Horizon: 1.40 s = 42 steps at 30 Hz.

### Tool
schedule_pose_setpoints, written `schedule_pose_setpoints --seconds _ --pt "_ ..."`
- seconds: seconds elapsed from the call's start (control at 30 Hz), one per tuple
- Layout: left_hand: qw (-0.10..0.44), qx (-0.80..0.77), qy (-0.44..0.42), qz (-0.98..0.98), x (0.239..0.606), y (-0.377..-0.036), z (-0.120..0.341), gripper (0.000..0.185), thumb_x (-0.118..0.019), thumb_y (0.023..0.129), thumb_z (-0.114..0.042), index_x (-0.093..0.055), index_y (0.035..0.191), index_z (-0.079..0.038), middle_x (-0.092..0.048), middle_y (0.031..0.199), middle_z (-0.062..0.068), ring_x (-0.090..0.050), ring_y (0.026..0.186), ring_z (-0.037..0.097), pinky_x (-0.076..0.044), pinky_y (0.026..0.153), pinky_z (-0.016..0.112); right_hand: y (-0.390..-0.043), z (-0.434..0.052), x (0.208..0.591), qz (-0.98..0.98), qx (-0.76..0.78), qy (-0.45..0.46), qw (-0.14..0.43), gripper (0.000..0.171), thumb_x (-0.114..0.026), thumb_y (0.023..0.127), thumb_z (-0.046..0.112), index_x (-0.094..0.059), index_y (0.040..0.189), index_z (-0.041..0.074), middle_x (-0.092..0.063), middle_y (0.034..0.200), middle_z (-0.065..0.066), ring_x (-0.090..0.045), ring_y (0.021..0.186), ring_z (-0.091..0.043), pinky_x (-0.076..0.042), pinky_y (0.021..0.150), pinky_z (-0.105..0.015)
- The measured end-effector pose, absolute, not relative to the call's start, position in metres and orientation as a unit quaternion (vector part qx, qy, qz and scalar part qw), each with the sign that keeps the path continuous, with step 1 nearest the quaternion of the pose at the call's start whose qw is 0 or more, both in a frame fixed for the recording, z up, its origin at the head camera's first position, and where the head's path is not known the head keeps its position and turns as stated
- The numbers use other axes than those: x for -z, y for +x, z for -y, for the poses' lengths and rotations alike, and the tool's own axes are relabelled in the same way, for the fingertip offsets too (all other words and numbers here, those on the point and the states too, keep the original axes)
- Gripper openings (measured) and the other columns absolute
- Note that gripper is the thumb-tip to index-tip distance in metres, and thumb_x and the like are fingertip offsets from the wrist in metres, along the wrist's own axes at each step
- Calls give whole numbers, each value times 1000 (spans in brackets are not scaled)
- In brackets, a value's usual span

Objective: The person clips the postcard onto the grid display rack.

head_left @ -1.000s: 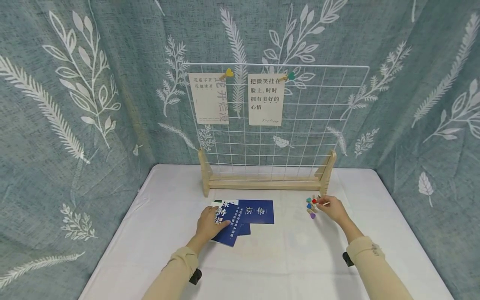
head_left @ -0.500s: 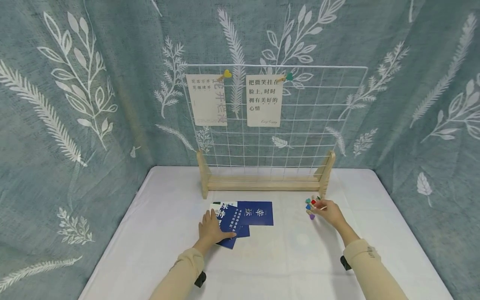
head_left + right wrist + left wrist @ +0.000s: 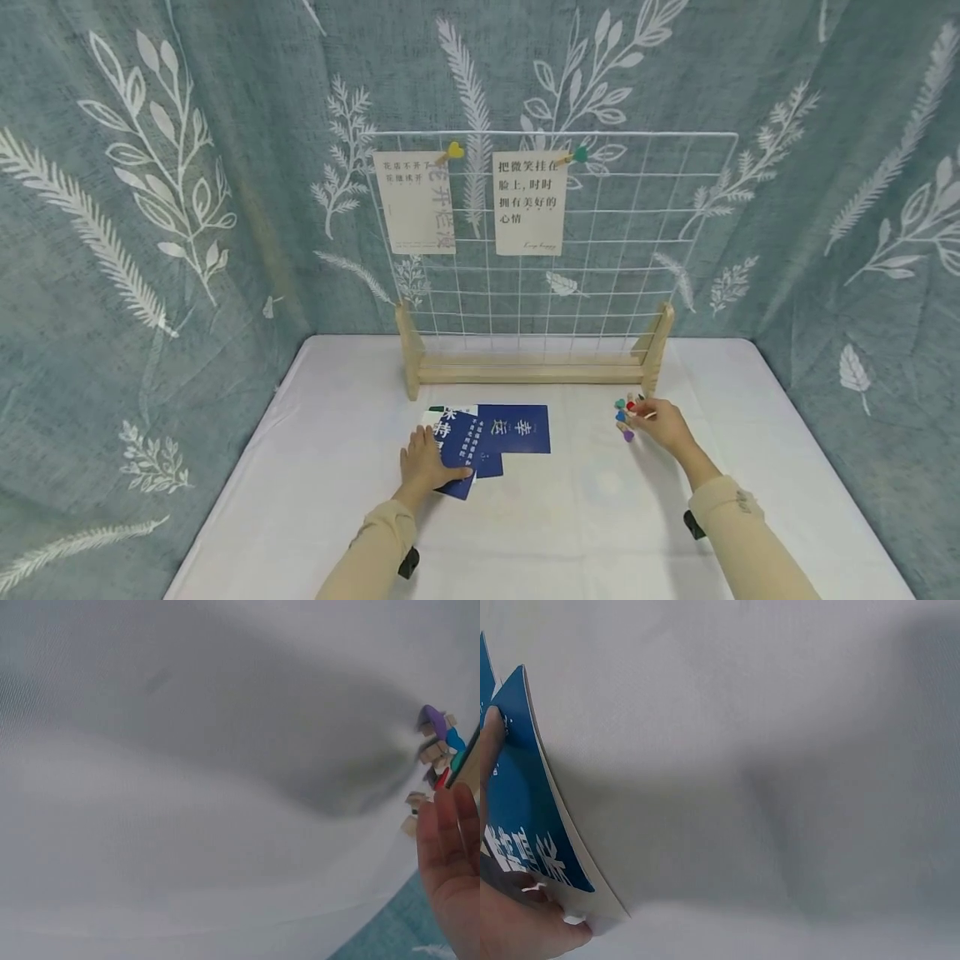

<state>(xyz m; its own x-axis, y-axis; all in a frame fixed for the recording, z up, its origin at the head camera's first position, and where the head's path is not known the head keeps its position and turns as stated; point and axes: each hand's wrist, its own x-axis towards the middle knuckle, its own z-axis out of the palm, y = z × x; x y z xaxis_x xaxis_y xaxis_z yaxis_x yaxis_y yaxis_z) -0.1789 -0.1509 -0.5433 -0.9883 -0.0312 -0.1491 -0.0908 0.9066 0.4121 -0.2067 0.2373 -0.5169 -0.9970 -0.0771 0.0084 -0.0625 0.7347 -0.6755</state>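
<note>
Several dark blue cards [image 3: 513, 427] with white lettering lie fanned on the white table [image 3: 570, 517]. My left hand [image 3: 424, 463] rests on the nearest blue card [image 3: 517, 802]. Its thumb is at the card's corner and its fingers at the near edge, which bows up off the cloth. A small heap of wooden clips with coloured hearts [image 3: 622, 418] lies to the right. My right hand [image 3: 658, 422] is at the heap and pinches a red-heart clip [image 3: 632, 407]. The right wrist view shows the clips [image 3: 435, 750] beside my fingertips [image 3: 450, 825].
A white wire grid [image 3: 645, 242] stands in a wooden base [image 3: 532, 372] at the back of the table. Two pale cards [image 3: 528, 202] hang on it from a yellow-heart clip [image 3: 453, 151] and a green-heart clip [image 3: 580, 154]. Leaf-patterned cloth walls close in on three sides.
My left hand has slid a little nearer over the blue cards, with its thumb now pointing right along the card. My right hand stays at the clips.
</note>
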Motion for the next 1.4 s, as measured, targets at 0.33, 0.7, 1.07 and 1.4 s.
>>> schedule_pose_setpoints --seconds 0.33,0.7,1.07,1.4 --pt "57 -232 -35 -970 543 -184 150 95 -85 66 -30 -34 134 12 -38 137 34 -38 128 45 -32 106 59 -208 -242 515 -940 340 -27 -7 21 -59 85 -1 -60 101 -15 -64 93 -30 -62 82 -40 -53 77 -47" --pt "39 -241 -27 -969 543 -185 145 94 -87 64 -28 -36 133 8 -46 127 30 -44 121 43 -37 100 60 -211 -246 515 -946 323 -21 -11 21 -58 85 -2 -58 100 -16 -63 93 -30 -62 83 -41 -53 76 -48" --pt "36 -242 -33 -969 539 -187 148 97 -88 61 -26 -33 136 1 -47 124 29 -44 119 44 -37 96 64 -278 -306 642 -931 353 -69 -68 24 -70 84 23 -66 96 3 -67 83 -11 -62 69 -21 -50 60 -29" --pt "18 -265 -61 -962 540 -182 146 98 -89 59 -22 -31 135 -2 -43 131 32 -42 120 47 -36 93 67 -262 -282 618 -937 343 -49 -51 16 -68 80 10 -65 92 1 -65 80 -13 -60 69 -24 -50 60 -32"
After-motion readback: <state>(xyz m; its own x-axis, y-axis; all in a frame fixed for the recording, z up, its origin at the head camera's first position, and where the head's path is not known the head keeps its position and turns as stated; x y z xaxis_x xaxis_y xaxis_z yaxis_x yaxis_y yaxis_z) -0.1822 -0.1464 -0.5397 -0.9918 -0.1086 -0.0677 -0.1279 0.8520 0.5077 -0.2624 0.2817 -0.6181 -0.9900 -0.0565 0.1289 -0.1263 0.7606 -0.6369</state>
